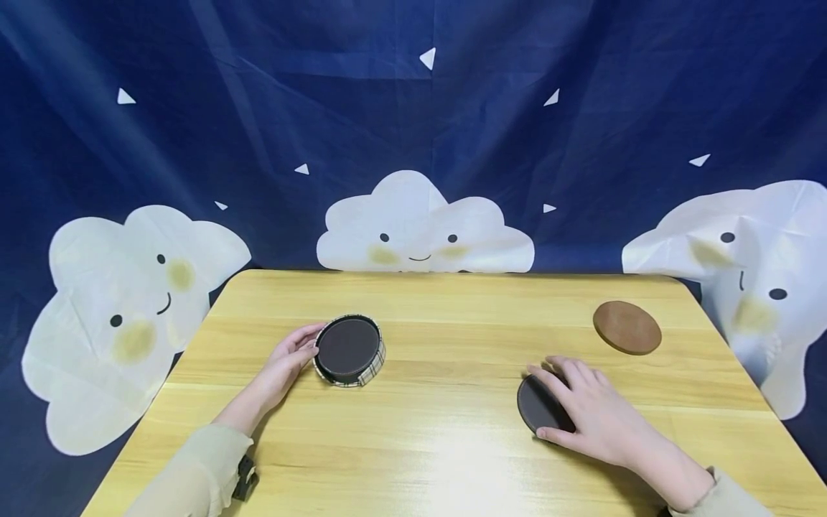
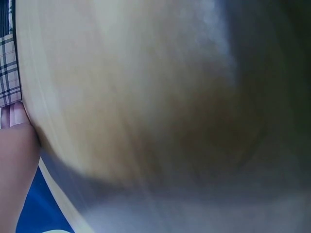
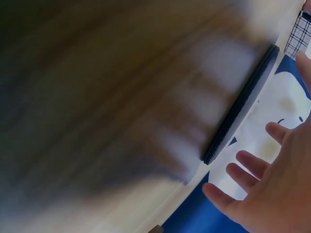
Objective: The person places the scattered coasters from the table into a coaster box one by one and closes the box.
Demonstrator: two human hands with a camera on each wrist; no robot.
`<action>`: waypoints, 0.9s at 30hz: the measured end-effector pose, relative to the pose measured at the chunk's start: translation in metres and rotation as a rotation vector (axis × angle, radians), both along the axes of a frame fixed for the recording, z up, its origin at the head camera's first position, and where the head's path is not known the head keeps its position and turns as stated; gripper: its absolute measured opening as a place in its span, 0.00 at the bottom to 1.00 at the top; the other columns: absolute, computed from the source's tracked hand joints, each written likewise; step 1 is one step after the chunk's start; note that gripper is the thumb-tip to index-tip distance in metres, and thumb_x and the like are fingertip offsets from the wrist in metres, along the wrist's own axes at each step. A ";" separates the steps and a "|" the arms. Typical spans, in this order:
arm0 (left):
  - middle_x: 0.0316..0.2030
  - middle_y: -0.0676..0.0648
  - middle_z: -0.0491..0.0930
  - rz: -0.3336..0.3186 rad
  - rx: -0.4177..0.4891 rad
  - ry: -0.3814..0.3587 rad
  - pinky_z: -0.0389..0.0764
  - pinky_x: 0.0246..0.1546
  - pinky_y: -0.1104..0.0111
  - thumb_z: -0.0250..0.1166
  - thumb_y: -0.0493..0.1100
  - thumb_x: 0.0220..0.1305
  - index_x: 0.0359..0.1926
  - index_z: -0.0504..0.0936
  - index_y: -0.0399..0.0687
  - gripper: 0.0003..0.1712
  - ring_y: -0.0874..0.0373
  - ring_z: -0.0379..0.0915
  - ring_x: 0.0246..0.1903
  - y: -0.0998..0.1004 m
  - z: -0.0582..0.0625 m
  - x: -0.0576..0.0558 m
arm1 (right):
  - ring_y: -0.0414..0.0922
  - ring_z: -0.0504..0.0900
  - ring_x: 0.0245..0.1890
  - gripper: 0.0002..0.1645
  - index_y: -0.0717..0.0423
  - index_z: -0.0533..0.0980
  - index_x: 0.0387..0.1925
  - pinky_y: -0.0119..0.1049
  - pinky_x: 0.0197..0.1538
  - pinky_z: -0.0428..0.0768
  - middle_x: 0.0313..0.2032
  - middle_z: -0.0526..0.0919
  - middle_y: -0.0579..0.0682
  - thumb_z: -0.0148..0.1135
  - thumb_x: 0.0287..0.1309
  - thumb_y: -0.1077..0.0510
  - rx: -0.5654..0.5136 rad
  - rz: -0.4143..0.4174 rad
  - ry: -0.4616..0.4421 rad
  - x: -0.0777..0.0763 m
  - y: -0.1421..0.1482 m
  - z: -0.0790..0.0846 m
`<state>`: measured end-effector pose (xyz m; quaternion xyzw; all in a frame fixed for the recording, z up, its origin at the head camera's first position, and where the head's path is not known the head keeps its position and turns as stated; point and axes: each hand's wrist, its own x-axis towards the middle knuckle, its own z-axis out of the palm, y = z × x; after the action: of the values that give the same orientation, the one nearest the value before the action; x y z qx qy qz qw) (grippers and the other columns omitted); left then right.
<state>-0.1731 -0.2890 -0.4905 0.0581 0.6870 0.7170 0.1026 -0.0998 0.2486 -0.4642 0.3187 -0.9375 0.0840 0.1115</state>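
In the head view my left hand [image 1: 291, 359] holds the left side of a round plaid coaster holder [image 1: 372, 368], thumb at its near rim and fingers round the far side. A dark round coaster [image 1: 349, 346] fills the top of the holder. The holder's plaid wall [image 2: 8, 73] shows at the edge of the left wrist view, beside my fingers. My right hand [image 1: 597, 416] hovers over another dark round coaster [image 1: 538, 406] lying flat on the table. In the right wrist view its fingers are spread, apart from that coaster [image 3: 243, 104].
A brown round coaster [image 1: 627, 328] lies farther back on the right of the wooden table [image 1: 452, 316]. Behind the table's far edge hangs a dark blue cloth [image 1: 362, 108] with white smiling clouds. A small black clip-like piece [image 1: 245, 479] sits at the left sleeve.
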 end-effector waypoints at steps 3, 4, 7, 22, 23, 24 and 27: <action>0.57 0.67 0.82 0.003 -0.001 0.002 0.75 0.62 0.83 0.53 0.29 0.76 0.77 0.57 0.22 0.33 0.75 0.77 0.58 0.000 0.000 0.000 | 0.57 0.76 0.63 0.55 0.46 0.70 0.76 0.60 0.54 0.79 0.65 0.75 0.58 0.74 0.53 0.27 0.010 -0.009 -0.026 0.001 -0.001 0.000; 0.57 0.67 0.82 0.004 -0.002 0.002 0.75 0.62 0.83 0.53 0.29 0.76 0.77 0.57 0.22 0.33 0.75 0.77 0.58 0.000 0.000 0.000 | 0.57 0.76 0.63 0.55 0.46 0.70 0.76 0.59 0.54 0.80 0.65 0.75 0.58 0.74 0.52 0.26 0.015 -0.010 -0.029 0.001 -0.002 0.000; 0.57 0.67 0.82 0.009 -0.005 -0.001 0.75 0.62 0.83 0.53 0.29 0.76 0.77 0.57 0.22 0.33 0.75 0.76 0.58 0.000 0.000 0.001 | 0.57 0.76 0.62 0.57 0.46 0.70 0.75 0.57 0.52 0.80 0.64 0.75 0.57 0.76 0.49 0.26 0.032 -0.008 -0.024 0.002 -0.004 0.000; 0.58 0.66 0.82 0.010 -0.003 0.003 0.74 0.62 0.83 0.54 0.30 0.76 0.76 0.62 0.27 0.31 0.74 0.75 0.60 0.000 0.001 0.003 | 0.55 0.77 0.61 0.55 0.48 0.71 0.74 0.57 0.58 0.80 0.63 0.76 0.57 0.78 0.47 0.32 0.031 0.004 -0.043 0.003 -0.006 -0.005; 0.58 0.66 0.82 0.009 -0.005 0.002 0.74 0.62 0.83 0.54 0.30 0.76 0.76 0.62 0.27 0.31 0.74 0.75 0.60 0.000 0.002 0.003 | 0.55 0.77 0.61 0.55 0.48 0.72 0.74 0.57 0.58 0.80 0.63 0.76 0.58 0.78 0.47 0.32 0.033 0.003 -0.048 0.003 -0.006 -0.005; 0.58 0.67 0.81 0.009 -0.007 0.001 0.74 0.62 0.83 0.54 0.30 0.76 0.76 0.62 0.27 0.31 0.74 0.74 0.60 0.001 0.002 0.003 | 0.55 0.77 0.61 0.54 0.48 0.72 0.74 0.58 0.59 0.80 0.63 0.76 0.58 0.78 0.48 0.32 0.034 0.002 -0.052 0.003 -0.006 -0.005; 0.58 0.67 0.81 0.008 -0.011 0.001 0.74 0.62 0.83 0.54 0.31 0.76 0.77 0.61 0.25 0.32 0.74 0.74 0.61 0.001 0.003 0.003 | 0.56 0.76 0.62 0.52 0.46 0.73 0.73 0.58 0.59 0.80 0.64 0.75 0.58 0.77 0.49 0.32 0.045 -0.003 -0.062 0.003 -0.007 -0.005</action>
<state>-0.1705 -0.2880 -0.4876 0.0549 0.6914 0.7135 0.0998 -0.0969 0.2418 -0.4695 0.3171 -0.9427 0.0724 0.0750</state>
